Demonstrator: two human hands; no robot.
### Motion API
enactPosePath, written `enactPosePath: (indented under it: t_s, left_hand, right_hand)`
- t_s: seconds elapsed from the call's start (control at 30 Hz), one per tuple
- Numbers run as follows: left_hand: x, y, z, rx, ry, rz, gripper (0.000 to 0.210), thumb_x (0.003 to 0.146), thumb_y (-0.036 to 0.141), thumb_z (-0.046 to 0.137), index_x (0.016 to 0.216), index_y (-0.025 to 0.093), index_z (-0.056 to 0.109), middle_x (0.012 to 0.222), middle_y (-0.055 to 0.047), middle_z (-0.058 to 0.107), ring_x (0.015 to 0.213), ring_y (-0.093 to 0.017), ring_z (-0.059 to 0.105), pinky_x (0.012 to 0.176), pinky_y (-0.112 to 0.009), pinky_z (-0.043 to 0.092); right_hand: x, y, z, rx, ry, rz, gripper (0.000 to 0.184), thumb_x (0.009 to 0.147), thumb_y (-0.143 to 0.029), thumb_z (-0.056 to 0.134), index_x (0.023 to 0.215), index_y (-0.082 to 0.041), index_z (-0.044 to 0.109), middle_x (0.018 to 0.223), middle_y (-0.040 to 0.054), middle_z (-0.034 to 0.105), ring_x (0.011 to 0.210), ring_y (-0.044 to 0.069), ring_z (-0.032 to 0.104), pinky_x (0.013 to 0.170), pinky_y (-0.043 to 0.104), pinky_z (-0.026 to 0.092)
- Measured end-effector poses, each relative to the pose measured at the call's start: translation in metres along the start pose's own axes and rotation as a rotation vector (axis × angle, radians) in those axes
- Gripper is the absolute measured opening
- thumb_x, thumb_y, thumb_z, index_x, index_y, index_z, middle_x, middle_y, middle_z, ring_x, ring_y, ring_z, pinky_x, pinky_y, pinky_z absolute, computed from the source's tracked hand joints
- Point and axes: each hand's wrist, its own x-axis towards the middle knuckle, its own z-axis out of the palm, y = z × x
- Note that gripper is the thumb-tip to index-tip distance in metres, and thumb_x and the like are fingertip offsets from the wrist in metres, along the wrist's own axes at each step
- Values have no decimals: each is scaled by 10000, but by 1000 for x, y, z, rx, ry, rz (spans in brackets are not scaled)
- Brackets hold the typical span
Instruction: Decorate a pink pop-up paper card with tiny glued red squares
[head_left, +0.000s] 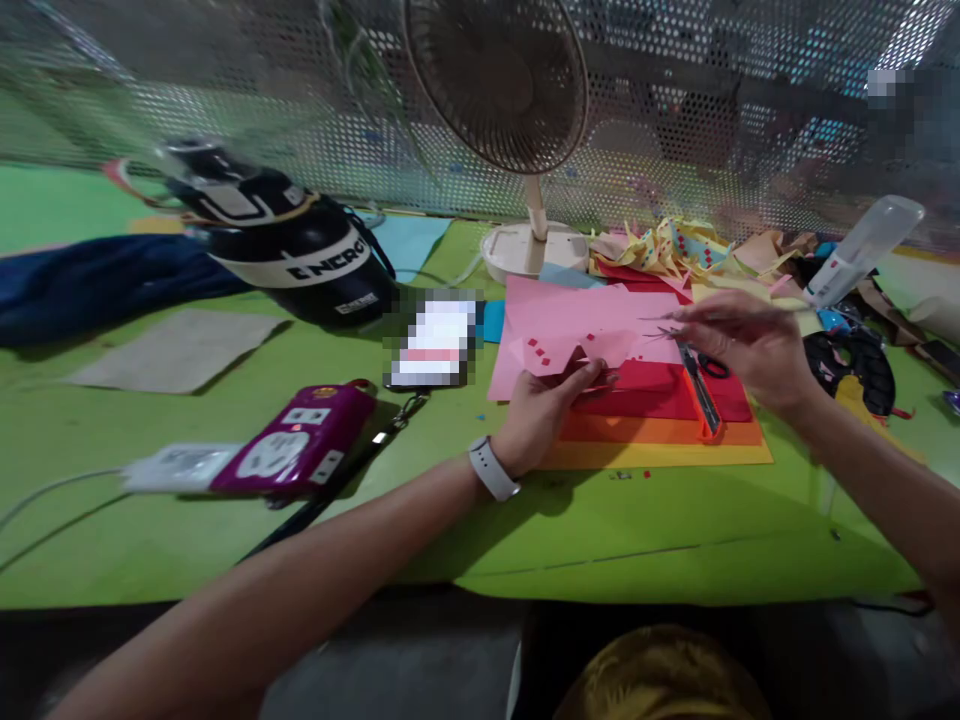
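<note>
My left hand, with a white watch band on its wrist, pinches a folded piece of pink paper dotted with small red diamond shapes. My right hand is closed on thin metal tweezers, whose pointed tips aim left toward that paper, apart from it. Below lie stacked sheets: a larger pink sheet, a red sheet, and orange and yellow ones. An orange craft knife rests on the stack beside black-handled scissors, partly hidden by my right hand.
A white desk fan stands behind the sheets. Left are a black bottle, a phone and a purple power bank. Paper scraps, a clear bottle and a black tape holder lie right on the green table.
</note>
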Motion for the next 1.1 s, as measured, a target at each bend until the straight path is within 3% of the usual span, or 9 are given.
enactPosePath:
  t_s: [0.2, 0.3, 0.4, 0.5, 0.6, 0.73, 0.83, 0.97, 1.1]
  left_hand:
    - [1, -3, 1, 42, 25, -4, 222, 680, 309, 849, 782, 156, 724, 851, -37, 762, 822, -198, 746, 839, -330, 609]
    - [2, -4, 1, 40, 18, -12, 205, 698, 305, 836, 794, 164, 723, 864, -37, 764, 815, -194, 745, 823, -343, 616]
    - [3, -6, -1, 32, 10, -3, 194, 714, 301, 826, 810, 168, 722, 867, -40, 765, 839, -203, 744, 837, -365, 615]
    - [3, -7, -3, 54, 10, -1, 186, 728, 308, 817, 808, 169, 723, 858, -45, 767, 867, -216, 745, 855, -378, 610]
    - [3, -6, -4, 94, 2, -3, 186, 738, 319, 808, 820, 171, 731, 887, -54, 774, 894, -227, 745, 886, -391, 599]
    - [3, -6, -2, 91, -12, -5, 207, 731, 331, 806, 852, 178, 738, 887, -63, 779, 905, -248, 745, 874, -425, 602]
    - [2, -5, 1, 102, -4, -1, 228, 711, 341, 815, 835, 167, 736, 879, -73, 780, 872, -244, 749, 850, -417, 609]
    - [1, -3, 3, 124, -2, 13, 253, 695, 357, 824, 825, 158, 737, 872, -74, 780, 869, -246, 750, 859, -412, 605]
    - [0, -2, 3, 111, -38, 43, 223, 723, 340, 808, 836, 163, 736, 873, -65, 779, 882, -239, 749, 875, -411, 601]
  right_hand:
    - [-44, 35, -25, -513, -572, -298, 295, 941, -174, 514, 1163, -253, 693, 1227, 66, 706, 1091, 185, 680, 920, 350, 558]
    - [-53, 42, -29, -725, -701, -315, 351, 933, -109, 469, 1170, -236, 694, 1275, 68, 679, 1072, 185, 685, 906, 358, 561]
    - [-61, 37, -39, -785, -665, -317, 381, 905, -118, 491, 1217, -241, 670, 1278, 59, 679, 1069, 195, 684, 907, 372, 560]
    - [-75, 23, -70, -847, -480, -193, 406, 907, -175, 455, 1255, -263, 644, 1253, 57, 692, 1130, 224, 659, 936, 427, 550]
    - [-95, 9, -117, -1134, -345, 87, 437, 892, -261, 456, 1294, -193, 614, 1290, 127, 660, 1191, 302, 621, 998, 508, 497]
    - [-123, 2, -163, -1421, -480, 558, 480, 821, -380, 563, 1265, -206, 611, 1379, 200, 571, 1122, 371, 640, 898, 504, 520]
    - [-134, 2, -167, -1479, -519, 676, 414, 838, -387, 528, 1208, -220, 608, 1298, 211, 611, 1062, 352, 657, 846, 463, 512]
    - [-135, 4, -158, -1546, -390, 698, 401, 896, -376, 410, 1237, -206, 533, 1245, 217, 606, 1018, 347, 662, 758, 454, 507]
    - [-133, 10, -162, -1546, -384, 734, 336, 863, -393, 472, 1135, -214, 556, 1177, 212, 609, 930, 342, 682, 696, 428, 503]
